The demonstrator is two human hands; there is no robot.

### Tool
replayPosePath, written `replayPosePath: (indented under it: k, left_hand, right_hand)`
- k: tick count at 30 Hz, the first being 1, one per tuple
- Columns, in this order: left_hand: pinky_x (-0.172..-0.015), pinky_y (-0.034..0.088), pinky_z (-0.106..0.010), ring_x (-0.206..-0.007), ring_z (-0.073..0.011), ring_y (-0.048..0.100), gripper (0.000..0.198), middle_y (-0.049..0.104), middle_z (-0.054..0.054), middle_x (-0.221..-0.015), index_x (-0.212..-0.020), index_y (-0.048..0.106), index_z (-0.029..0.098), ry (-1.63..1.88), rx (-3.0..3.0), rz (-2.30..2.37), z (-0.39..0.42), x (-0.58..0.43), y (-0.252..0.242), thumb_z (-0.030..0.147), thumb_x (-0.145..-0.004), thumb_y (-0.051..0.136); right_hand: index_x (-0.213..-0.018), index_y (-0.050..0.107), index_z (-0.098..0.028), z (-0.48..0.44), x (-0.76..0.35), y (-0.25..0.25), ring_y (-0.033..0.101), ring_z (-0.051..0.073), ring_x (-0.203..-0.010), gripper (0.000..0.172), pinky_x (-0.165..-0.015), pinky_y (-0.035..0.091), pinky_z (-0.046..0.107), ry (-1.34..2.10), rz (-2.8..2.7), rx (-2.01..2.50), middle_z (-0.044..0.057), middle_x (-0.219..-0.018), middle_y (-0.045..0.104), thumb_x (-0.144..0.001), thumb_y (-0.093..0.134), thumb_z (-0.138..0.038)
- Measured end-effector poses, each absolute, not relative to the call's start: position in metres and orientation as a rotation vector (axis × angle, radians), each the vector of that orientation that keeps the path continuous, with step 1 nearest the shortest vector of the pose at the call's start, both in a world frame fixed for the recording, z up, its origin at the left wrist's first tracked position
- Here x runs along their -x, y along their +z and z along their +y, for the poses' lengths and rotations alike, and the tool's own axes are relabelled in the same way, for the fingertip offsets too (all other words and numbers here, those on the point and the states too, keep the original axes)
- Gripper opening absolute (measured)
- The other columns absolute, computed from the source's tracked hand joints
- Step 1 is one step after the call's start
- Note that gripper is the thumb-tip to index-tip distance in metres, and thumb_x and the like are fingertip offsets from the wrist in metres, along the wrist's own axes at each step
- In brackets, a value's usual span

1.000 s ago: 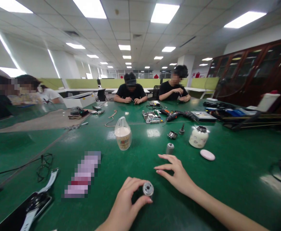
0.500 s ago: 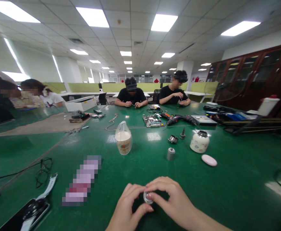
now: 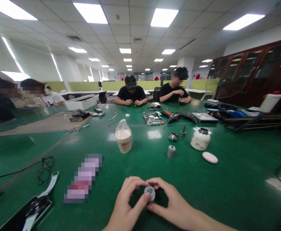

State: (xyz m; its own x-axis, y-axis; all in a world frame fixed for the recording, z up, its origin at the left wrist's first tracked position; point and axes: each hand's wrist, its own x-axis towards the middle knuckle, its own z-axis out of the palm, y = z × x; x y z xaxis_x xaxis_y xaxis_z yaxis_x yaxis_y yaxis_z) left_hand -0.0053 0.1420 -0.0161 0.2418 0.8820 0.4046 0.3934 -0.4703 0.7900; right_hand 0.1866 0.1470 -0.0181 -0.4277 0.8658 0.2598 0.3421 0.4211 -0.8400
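Both my hands meet low in the middle of the view over the green table (image 3: 227, 192). My left hand (image 3: 127, 205) pinches a small round silver metal part (image 3: 149, 192) between thumb and fingers. My right hand (image 3: 172, 203) closes on the same part from the right, fingertips touching its rim. The part's flat face with small holes points toward me. Beyond my hands a short metal cylinder (image 3: 171, 151) stands upright on the table.
A bagged cup (image 3: 123, 137), a white jar (image 3: 200, 139) with its pink lid (image 3: 210, 157) beside it, small metal parts (image 3: 173, 137), a circuit board (image 3: 152, 118) and a drill (image 3: 179, 117) lie ahead. Glasses (image 3: 45, 166) and a watch (image 3: 38, 202) lie left. Two people sit opposite, others at left.
A second ago only my left hand held the part while my right hand hovered open. My right hand has come in and closed on it, and the part has been turned slightly.
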Motion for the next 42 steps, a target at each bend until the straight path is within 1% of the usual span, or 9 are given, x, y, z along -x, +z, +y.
replayPosePath:
  k: [4,15,19,22,28,31,34,37,42]
  left_hand:
    - [-0.082,0.048,-0.035,-0.091,-0.0212,0.058,0.019,0.064,-0.008,-0.094,-0.088,0.072,0.023,1.149,-2.039,1.183,0.144,0.002,-0.008,0.037,-0.086,0.059]
    - [-0.08,0.05,-0.033,-0.089,-0.0196,0.057,0.017,0.066,-0.005,-0.089,-0.094,0.075,0.027,1.143,-2.121,1.215,0.148,0.002,0.001,0.034,-0.086,0.061]
    - [-0.084,0.047,-0.038,-0.093,-0.0217,0.053,0.023,0.066,-0.005,-0.093,-0.103,0.073,0.032,1.177,-2.202,1.457,0.164,0.019,-0.005,0.038,-0.087,0.059]
    - [-0.081,0.046,-0.043,-0.089,-0.0236,0.051,0.018,0.066,-0.005,-0.094,-0.094,0.076,0.035,1.018,-2.291,1.73,0.177,0.035,-0.021,0.041,-0.083,0.062]
    - [-0.079,0.046,-0.045,-0.097,-0.0278,0.051,0.016,0.065,-0.005,-0.106,-0.093,0.075,0.04,0.898,-2.334,1.924,0.184,0.046,-0.036,0.038,-0.083,0.063]
    - [-0.082,0.047,-0.046,-0.098,-0.0271,0.055,0.017,0.067,-0.005,-0.103,-0.094,0.076,0.036,1.099,-2.339,1.81,0.182,0.042,-0.027,0.037,-0.084,0.062]
    - [-0.089,0.047,-0.039,-0.103,-0.0227,0.059,0.022,0.07,-0.005,-0.104,-0.104,0.073,0.029,1.334,-2.43,1.452,0.172,0.031,-0.013,0.032,-0.088,0.058]
    - [-0.085,0.047,-0.032,-0.096,-0.0182,0.066,0.022,0.074,-0.003,-0.1,-0.107,0.07,0.026,1.247,-2.585,1.178,0.158,0.017,-0.006,0.026,-0.088,0.059]
    - [-0.073,0.046,-0.027,-0.078,-0.0127,0.07,0.017,0.076,-0.001,-0.093,-0.101,0.07,0.024,1.142,-2.562,1.123,0.149,0.006,-0.006,0.024,-0.091,0.056]
  right_hand:
    - [-0.105,0.063,-0.023,0.148,-0.185,-0.017,0.061,0.02,-0.094,0.032,-0.086,0.047,0.032,0.92,-1.986,1.048,0.003,-0.101,0.067,-0.075,0.071,-0.028]
    - [-0.101,0.063,-0.023,0.149,-0.185,-0.017,0.06,0.019,-0.092,0.031,-0.083,0.046,0.031,0.934,-1.972,1.082,0.001,-0.097,0.066,-0.072,0.074,-0.027]
    - [-0.1,0.064,-0.022,0.148,-0.186,-0.014,0.06,0.02,-0.092,0.031,-0.085,0.045,0.032,0.951,-1.976,1.105,0.001,-0.098,0.066,-0.072,0.075,-0.027]
    - [-0.101,0.064,-0.023,0.147,-0.186,-0.011,0.06,0.02,-0.094,0.03,-0.086,0.045,0.032,0.973,-1.976,1.1,0.001,-0.099,0.066,-0.072,0.074,-0.027]
    - [-0.102,0.065,-0.023,0.148,-0.187,-0.012,0.059,0.02,-0.095,0.033,-0.088,0.044,0.032,0.985,-1.978,1.087,0.002,-0.1,0.066,-0.072,0.075,-0.028]
    - [-0.102,0.064,-0.023,0.149,-0.187,-0.013,0.059,0.019,-0.094,0.032,-0.087,0.044,0.031,0.982,-1.976,1.093,0.001,-0.1,0.066,-0.072,0.075,-0.027]
    - [-0.101,0.063,-0.023,0.15,-0.187,-0.016,0.059,0.019,-0.094,0.032,-0.086,0.044,0.031,0.973,-1.978,1.088,0.001,-0.099,0.065,-0.072,0.075,-0.028]
    - [-0.101,0.062,-0.021,0.152,-0.187,-0.022,0.058,0.019,-0.094,0.033,-0.085,0.044,0.03,0.949,-1.989,1.078,0.002,-0.099,0.064,-0.071,0.075,-0.028]
    - [-0.1,0.061,-0.021,0.153,-0.187,-0.027,0.058,0.019,-0.091,0.032,-0.083,0.044,0.029,0.933,-2.007,1.075,0.001,-0.097,0.063,-0.071,0.074,-0.026]
